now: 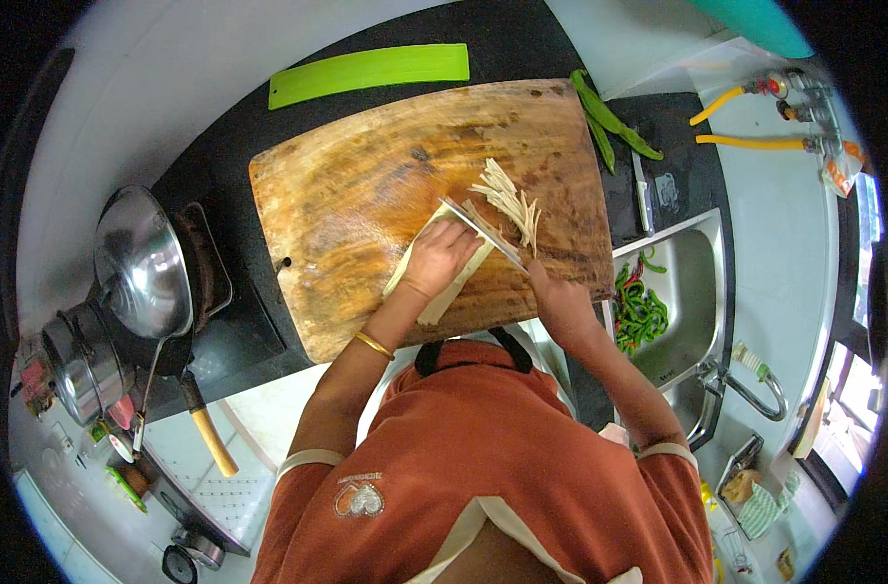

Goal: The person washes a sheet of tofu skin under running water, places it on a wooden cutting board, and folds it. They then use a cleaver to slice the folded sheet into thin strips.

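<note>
My left hand [441,257] presses down on a pale, flat, folded sheet of food [447,303] lying on a large wooden cutting board [341,212]. In my right hand [564,303] is a knife [487,235], its blade along the sheet's right edge, close to my left fingertips. Just right of the blade, a few cut strips touch it. A loose pile of thin pale strips [509,201] lies farther up and right on the board. The knife's handle is mostly hidden in my right hand.
Long green peppers [611,124] and a small knife [642,193] lie right of the board. Green and red chillies [639,314] sit in the steel sink [688,292]. A green plastic strip [371,73] lies beyond the board. At left stand a wok with a metal lid [143,263] and a steel pot [86,365].
</note>
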The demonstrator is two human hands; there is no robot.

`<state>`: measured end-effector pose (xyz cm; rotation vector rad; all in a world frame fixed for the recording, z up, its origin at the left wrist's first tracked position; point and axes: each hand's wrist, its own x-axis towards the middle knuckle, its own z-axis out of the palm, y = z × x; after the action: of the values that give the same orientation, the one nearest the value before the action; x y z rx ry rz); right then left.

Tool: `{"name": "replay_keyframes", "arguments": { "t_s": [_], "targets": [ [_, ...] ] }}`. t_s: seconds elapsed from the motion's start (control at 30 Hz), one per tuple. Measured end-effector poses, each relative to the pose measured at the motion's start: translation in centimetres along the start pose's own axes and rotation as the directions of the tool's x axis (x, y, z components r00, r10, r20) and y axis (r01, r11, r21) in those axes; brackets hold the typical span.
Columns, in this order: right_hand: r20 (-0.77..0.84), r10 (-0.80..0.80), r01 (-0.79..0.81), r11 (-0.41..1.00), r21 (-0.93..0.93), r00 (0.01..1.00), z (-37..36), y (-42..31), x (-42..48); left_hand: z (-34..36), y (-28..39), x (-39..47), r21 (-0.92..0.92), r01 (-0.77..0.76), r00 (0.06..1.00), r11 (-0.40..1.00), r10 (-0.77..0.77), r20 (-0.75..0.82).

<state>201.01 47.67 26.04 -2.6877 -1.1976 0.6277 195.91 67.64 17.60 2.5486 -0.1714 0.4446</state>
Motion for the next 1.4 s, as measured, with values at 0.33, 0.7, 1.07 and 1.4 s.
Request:
{"name": "replay_keyframes", "arguments": {
  "t_s": [0.33,0.7,1.07,1.4],
  "targets": [
    [-0.021,0.199,-0.177,0.911,0.373,0.98,1.8,0.9,3.7,-0.6,0.2,0.7,-0.092,0.034,0.999,0.995,-0.037,-0.034],
    [-0.021,0.018,-0.018,1.0,0.025,1.0,1.1,-0.6,-0.2,-0.7,0.0,-0.7,-0.011,-0.007,0.996,1.0,0.008,0.085],
    [-0.029,0.192,-0.185,0.968,0.168,0.981,3.3,0.6,3.6,-0.6,-0.2,-0.6,-0.067,0.018,1.0,0.998,-0.018,0.001],
    [0.058,0.079,-0.081,0.996,0.042,0.995,0.9,-1.1,0.9,-0.7,-0.3,-0.9,-0.061,0.015,1.0,0.998,-0.016,-0.015]
  ]
}}
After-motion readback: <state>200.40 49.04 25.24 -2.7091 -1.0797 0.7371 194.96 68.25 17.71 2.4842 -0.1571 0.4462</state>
